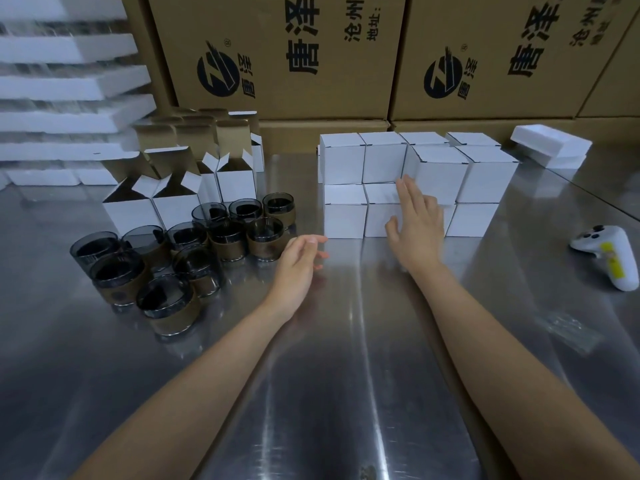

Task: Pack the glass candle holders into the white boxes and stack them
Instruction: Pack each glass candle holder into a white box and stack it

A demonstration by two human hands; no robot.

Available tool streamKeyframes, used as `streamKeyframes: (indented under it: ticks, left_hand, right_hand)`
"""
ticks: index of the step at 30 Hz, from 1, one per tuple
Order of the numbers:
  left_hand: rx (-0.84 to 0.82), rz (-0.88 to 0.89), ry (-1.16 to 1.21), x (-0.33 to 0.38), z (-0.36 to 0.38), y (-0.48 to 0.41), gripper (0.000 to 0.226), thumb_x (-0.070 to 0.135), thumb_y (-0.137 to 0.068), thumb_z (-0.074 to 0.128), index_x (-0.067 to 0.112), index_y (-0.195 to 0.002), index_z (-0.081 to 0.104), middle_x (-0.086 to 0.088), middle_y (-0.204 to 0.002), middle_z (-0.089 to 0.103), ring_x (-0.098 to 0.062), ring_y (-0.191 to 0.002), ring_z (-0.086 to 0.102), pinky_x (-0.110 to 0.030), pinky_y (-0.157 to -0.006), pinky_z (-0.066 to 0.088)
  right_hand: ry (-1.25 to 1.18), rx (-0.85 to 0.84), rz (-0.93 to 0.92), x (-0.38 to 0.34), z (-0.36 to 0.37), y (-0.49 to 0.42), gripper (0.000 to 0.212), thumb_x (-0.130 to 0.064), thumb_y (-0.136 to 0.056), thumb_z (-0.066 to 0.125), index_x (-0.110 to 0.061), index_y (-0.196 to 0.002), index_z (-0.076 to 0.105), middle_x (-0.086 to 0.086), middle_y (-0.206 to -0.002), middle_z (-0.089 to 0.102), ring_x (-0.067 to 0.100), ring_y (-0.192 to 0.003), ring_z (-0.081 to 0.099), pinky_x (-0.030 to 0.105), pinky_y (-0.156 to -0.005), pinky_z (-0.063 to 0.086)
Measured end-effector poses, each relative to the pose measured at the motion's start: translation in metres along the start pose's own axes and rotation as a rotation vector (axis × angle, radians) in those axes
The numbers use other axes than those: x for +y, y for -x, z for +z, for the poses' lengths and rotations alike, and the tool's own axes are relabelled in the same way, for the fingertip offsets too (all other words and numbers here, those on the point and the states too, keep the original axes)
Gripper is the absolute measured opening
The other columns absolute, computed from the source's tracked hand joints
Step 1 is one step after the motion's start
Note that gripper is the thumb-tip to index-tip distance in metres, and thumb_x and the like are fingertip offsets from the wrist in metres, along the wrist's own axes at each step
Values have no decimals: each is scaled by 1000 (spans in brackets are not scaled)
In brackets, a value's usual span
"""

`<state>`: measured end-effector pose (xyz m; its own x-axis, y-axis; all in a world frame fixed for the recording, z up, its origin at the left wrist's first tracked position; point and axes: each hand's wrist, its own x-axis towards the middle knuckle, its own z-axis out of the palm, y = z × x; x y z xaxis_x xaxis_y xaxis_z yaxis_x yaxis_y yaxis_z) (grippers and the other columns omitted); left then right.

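1. Head view: the stack (436, 174) of closed white boxes stands two high at the back of the tabletop (346, 341), so part of the packing looks done.
2. The right hand (417, 230) lies flat against the stack's front face, its fingers (407, 192) straight and slightly spread, gripping nothing. It appears to be squaring the boxes up.
3. The left hand (298, 268) hovers just left of the stack's near corner, fingers loosely curled and apart, holding nothing.
4. About eleven holders (227, 239) stand unpacked in a tight cluster left of the stack, the nearest one close to the left hand.
5. Open boxes (173, 199), flaps up, stand left of the stack, just behind the holders. By my judgement, roughly half the work is left.
6. Cartons (311, 57) wall off the space behind the stack, so it can grow only upward or sideways.
7. A controller (609, 258) lies well to the right of the stack.
8. The broad tabletop in front of the stack gives both arms room. The crowded holders leave little clearance for picking one out.
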<state>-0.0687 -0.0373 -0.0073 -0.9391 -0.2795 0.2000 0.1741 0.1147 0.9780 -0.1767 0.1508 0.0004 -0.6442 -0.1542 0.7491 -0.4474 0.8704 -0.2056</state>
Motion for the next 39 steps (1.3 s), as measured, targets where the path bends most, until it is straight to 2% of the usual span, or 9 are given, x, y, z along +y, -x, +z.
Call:
streamKeyframes:
  ticks: [9,12,16,18,22,27,30,32,39]
  left_hand:
    - [30,10,33,3,-2,0,23,11,-104,39,14,-97,61,-16,-114,55,-9,-84,61,-20,-73,52]
    - [62,43,29,4,-2,2,17,5,-101,41,13,-105,57,-4,-98,60,-11,-80,61,-18,-69,51]
    - [92,72,-15,4,-3,3,20,3,-101,40,12,-112,54,-4,-93,61,-10,-76,62,-24,-73,52]
    - [121,97,-45,5,-3,3,19,4,-100,42,11,-111,55,-1,-90,62,-9,-75,62,-28,-80,50]
    - [179,261,-217,9,-8,5,17,3,-98,46,6,-108,59,-4,-94,66,-11,-82,65,-18,-79,48]
    - [305,466,-456,16,-29,-8,21,-5,-91,47,4,-96,66,-3,-98,61,-8,-90,55,-12,-82,41]
    - [362,411,-511,26,-41,-29,22,-3,-90,48,8,-94,67,2,-98,57,-6,-88,53,-6,-80,39]
    - [366,365,-555,33,-46,-47,21,-1,-90,49,10,-96,66,2,-101,54,-9,-87,54,-14,-81,42]
    - [275,88,-971,43,-70,-125,24,6,-94,50,2,-116,59,-16,-131,45,-34,-103,58,-41,-88,48]
  right_hand:
    - [-115,-53,94,-5,-4,3,62,-3,-81,55,-12,-141,45,1,-151,40,31,-122,37,42,-105,24]
    - [-147,11,76,-9,-9,6,54,1,-78,54,-8,-131,56,6,-138,54,34,-121,44,42,-102,28]
    - [-200,68,-37,-32,-15,18,46,1,-74,52,-8,-117,65,8,-114,66,32,-107,56,35,-92,34]
    - [-254,-9,-87,-54,-16,28,42,0,-76,52,-9,-114,67,6,-112,67,28,-106,56,36,-88,38]
    - [-299,-282,-160,-99,-14,46,36,-6,-84,52,-14,-118,63,2,-115,64,25,-107,57,35,-82,43]
    - [-354,-426,-49,-142,-8,53,56,-18,-88,49,-21,-143,38,9,-107,65,33,-93,60,36,-66,43]
    - [-242,-477,-116,-154,-2,51,46,-17,-88,49,-12,-134,45,14,-99,60,36,-90,57,34,-61,33]
    - [-197,-501,-136,-157,1,47,28,-16,-90,48,-7,-116,53,14,-105,58,38,-95,57,35,-62,32]
    - [-226,-504,-123,-156,7,41,22,-14,-92,45,-8,-111,54,13,-106,60,38,-87,59,34,-62,35]
